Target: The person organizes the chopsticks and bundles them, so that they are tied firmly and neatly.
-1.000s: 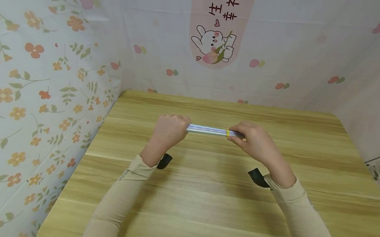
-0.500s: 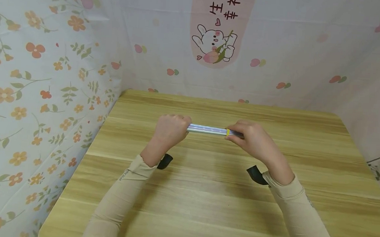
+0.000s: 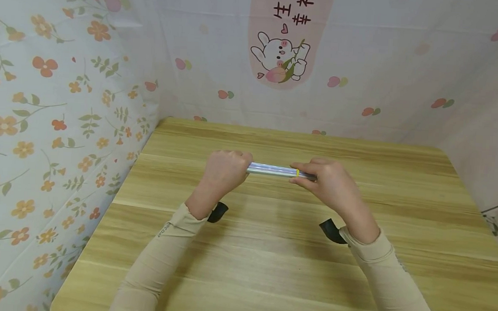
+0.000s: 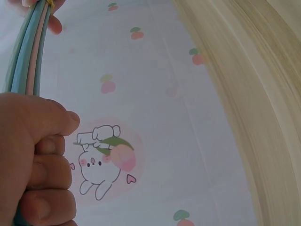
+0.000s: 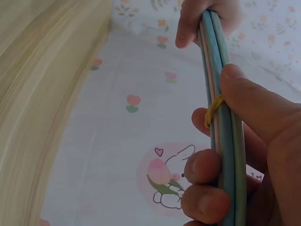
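A bundle of thin pastel sticks (image 3: pixel 270 169), blue, green and pink, is held level above the table between both hands. A yellow rubber band (image 5: pixel 215 108) is wrapped around it near the right end. My left hand (image 3: pixel 226 172) grips the left end in a fist, and the fingers curl fully round it in the left wrist view. The right hand (image 3: pixel 332 182) holds the other end, its thumb along one side and curled fingers on the other. Thumb and forefinger tips reach just past the band. Whether the sticks are pencils cannot be told, since both ends are hidden.
A wood-grain table (image 3: pixel 242 269) lies under the hands. White printed cloth (image 3: pixel 221 44) hangs behind it, and flowered cloth (image 3: pixel 41 114) hangs along the left. Black curved pieces (image 3: pixel 332 231) stick out at both wrists.
My right hand has shifted slightly left along the bundle, so its fingertips now reach past the rubber band. The left hand stays nearly still, gripping the same end.
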Action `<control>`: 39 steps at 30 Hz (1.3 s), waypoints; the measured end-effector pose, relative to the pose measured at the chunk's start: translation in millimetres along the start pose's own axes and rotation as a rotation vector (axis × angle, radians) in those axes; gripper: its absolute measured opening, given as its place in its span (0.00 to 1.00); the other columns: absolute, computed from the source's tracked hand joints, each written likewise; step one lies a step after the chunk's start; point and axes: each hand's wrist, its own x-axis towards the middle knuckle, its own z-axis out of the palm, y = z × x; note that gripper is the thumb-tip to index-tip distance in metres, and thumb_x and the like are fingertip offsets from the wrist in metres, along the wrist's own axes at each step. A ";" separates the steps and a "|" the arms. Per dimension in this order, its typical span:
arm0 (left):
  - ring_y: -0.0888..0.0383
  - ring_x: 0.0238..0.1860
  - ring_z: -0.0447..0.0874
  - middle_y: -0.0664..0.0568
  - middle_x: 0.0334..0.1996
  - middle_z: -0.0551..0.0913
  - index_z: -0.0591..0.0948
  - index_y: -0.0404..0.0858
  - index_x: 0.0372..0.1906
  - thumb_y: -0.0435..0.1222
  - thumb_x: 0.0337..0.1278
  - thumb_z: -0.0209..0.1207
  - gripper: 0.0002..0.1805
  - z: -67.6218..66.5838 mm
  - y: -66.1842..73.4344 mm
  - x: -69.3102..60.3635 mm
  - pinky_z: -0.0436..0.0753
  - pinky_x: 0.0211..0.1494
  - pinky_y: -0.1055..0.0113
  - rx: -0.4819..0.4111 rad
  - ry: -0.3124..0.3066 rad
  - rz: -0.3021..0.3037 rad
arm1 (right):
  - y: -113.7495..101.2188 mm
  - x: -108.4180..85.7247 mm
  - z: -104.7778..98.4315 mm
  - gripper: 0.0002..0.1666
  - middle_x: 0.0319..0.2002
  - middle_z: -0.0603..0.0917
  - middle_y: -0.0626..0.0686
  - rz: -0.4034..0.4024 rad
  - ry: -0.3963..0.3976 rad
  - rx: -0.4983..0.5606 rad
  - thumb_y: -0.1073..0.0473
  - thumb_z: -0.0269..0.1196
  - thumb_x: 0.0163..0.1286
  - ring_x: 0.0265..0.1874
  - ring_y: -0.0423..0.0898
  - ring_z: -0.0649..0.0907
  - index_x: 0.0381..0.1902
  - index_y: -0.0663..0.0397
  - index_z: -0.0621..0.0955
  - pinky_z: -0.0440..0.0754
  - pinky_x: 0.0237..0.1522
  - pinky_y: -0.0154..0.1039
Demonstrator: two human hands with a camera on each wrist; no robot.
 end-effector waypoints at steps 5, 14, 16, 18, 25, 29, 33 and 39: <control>0.62 0.18 0.40 0.58 0.14 0.45 0.54 0.46 0.13 0.24 0.46 0.54 0.25 -1.1 0.6 0.5 0.44 0.21 0.69 0.012 0.027 0.007 | -0.7 0.6 2.6 0.26 0.25 0.83 0.47 -0.003 0.014 -0.059 0.46 0.71 0.53 0.17 0.37 0.71 0.51 0.45 0.84 0.67 0.18 0.32; 0.62 0.18 0.40 0.58 0.13 0.46 0.54 0.46 0.12 0.23 0.48 0.53 0.25 -1.3 1.0 1.0 0.44 0.21 0.70 0.004 0.015 0.004 | 1.0 0.9 5.4 0.32 0.24 0.83 0.48 -0.024 0.020 -0.098 0.45 0.70 0.52 0.16 0.38 0.70 0.56 0.45 0.81 0.65 0.17 0.32; 0.62 0.18 0.40 0.58 0.13 0.46 0.53 0.46 0.12 0.23 0.48 0.53 0.25 -1.1 0.6 0.9 0.44 0.21 0.69 0.003 0.019 0.005 | 1.8 0.8 5.7 0.31 0.27 0.85 0.49 -0.028 0.027 -0.087 0.46 0.71 0.52 0.17 0.38 0.71 0.55 0.48 0.82 0.66 0.18 0.32; 0.62 0.18 0.40 0.58 0.13 0.46 0.53 0.46 0.12 0.23 0.49 0.53 0.25 -0.2 0.4 1.0 0.44 0.21 0.69 0.006 0.022 0.004 | 2.5 0.4 5.6 0.30 0.28 0.85 0.50 -0.027 0.026 -0.080 0.47 0.72 0.52 0.17 0.38 0.72 0.53 0.50 0.83 0.67 0.19 0.32; 0.62 0.19 0.40 0.58 0.14 0.45 0.53 0.46 0.13 0.23 0.49 0.52 0.25 1.1 0.5 2.0 0.43 0.22 0.69 -0.004 0.022 0.004 | 5.2 -1.1 0.4 0.22 0.26 0.81 0.48 -0.019 -0.028 -0.044 0.53 0.72 0.55 0.19 0.38 0.72 0.48 0.55 0.85 0.69 0.22 0.33; 0.62 0.18 0.40 0.58 0.13 0.46 0.54 0.47 0.12 0.24 0.50 0.53 0.25 2.4 0.6 1.9 0.44 0.21 0.69 -0.004 0.017 0.004 | 5.6 -2.3 -4.7 0.18 0.28 0.82 0.49 -0.007 -0.059 -0.016 0.57 0.71 0.56 0.21 0.38 0.75 0.45 0.57 0.85 0.73 0.24 0.34; 0.62 0.18 0.41 0.58 0.13 0.47 0.55 0.46 0.12 0.24 0.50 0.53 0.24 3.5 1.2 2.3 0.44 0.21 0.69 -0.004 0.006 0.005 | 4.3 -2.6 -8.3 0.14 0.29 0.83 0.50 0.002 -0.077 -0.016 0.59 0.70 0.57 0.23 0.39 0.77 0.41 0.59 0.86 0.75 0.26 0.35; 0.62 0.18 0.41 0.58 0.13 0.47 0.55 0.47 0.12 0.24 0.49 0.54 0.25 2.8 2.7 3.6 0.44 0.21 0.69 0.006 0.008 0.009 | 2.5 -0.2 -9.6 0.12 0.31 0.83 0.52 -0.004 -0.119 -0.021 0.61 0.69 0.58 0.25 0.41 0.78 0.39 0.61 0.85 0.77 0.28 0.37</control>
